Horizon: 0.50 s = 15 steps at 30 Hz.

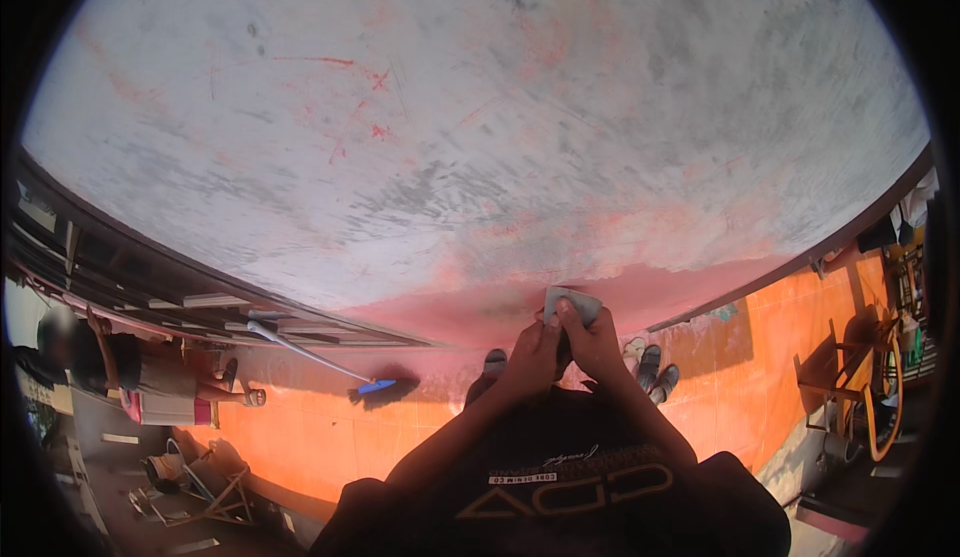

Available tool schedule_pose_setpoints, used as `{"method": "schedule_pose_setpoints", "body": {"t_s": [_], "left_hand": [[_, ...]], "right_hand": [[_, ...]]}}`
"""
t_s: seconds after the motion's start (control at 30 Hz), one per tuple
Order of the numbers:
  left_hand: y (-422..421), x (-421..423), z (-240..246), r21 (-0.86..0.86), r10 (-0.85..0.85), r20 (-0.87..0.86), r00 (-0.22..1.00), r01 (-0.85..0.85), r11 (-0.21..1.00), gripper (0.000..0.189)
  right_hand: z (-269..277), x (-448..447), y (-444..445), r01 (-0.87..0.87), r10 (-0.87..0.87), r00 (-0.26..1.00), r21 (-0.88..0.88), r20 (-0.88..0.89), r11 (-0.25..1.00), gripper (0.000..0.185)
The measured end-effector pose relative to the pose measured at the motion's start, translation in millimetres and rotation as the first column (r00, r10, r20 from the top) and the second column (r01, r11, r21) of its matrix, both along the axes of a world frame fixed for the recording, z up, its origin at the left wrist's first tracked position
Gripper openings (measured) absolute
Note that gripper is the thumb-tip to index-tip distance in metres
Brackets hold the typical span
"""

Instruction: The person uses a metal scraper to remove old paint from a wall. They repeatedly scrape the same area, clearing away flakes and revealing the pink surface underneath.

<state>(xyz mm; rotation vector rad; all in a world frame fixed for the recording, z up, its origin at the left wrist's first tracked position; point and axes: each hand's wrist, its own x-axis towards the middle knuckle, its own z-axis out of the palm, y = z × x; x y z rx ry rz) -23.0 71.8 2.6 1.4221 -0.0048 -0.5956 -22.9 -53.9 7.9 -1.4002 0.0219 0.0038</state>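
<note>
Both hands meet low in the centre, close to the lower part of a wall [450, 107] that is patchy white and grey over pink. Between them is a small grey flat piece, perhaps folded sandpaper [585, 307]. My right hand [596, 332] has its thumb lying on the face of the piece. My left hand [534, 347] pinches the piece's near left edge. Whether the piece touches the wall cannot be told. Red scrawled marks and dark grey smears show on the wall above, and a pink band runs behind the hands.
A broom with blue head [375, 387] leans at the left by a slatted window [202, 302]. Another person [142, 362] stands at far left near a wooden frame [217, 486]. Sandals [649, 366] lie on the orange floor [300, 437]. A chair [840, 369] stands at right.
</note>
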Motion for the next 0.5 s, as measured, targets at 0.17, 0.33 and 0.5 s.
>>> {"method": "schedule_pose_setpoints", "body": {"t_s": [0.17, 0.33, 0.5], "left_hand": [[-3.2, 0.2, 1.6, -0.073, 0.057, 0.103, 0.993, -0.05, 0.996, 0.035], [-5.9, 2.8, -3.8, -0.046, 0.019, 0.114, 0.993, -0.014, 0.999, 0.036], [-4.9, -0.4, 1.4, -0.078, 0.059, 0.104, 0.993, -0.051, 0.996, 0.037]], "right_hand": [[3.9, 2.0, -4.7, 0.002, -0.001, 1.0, -0.024, 0.028, 1.0, 0.034], [2.7, 1.3, -2.7, 0.01, -0.011, 0.996, -0.017, -0.086, 1.0, 0.032], [1.1, 1.7, -3.7, 0.002, -0.003, 0.999, 0.023, 0.035, 1.0, 0.031]]}}
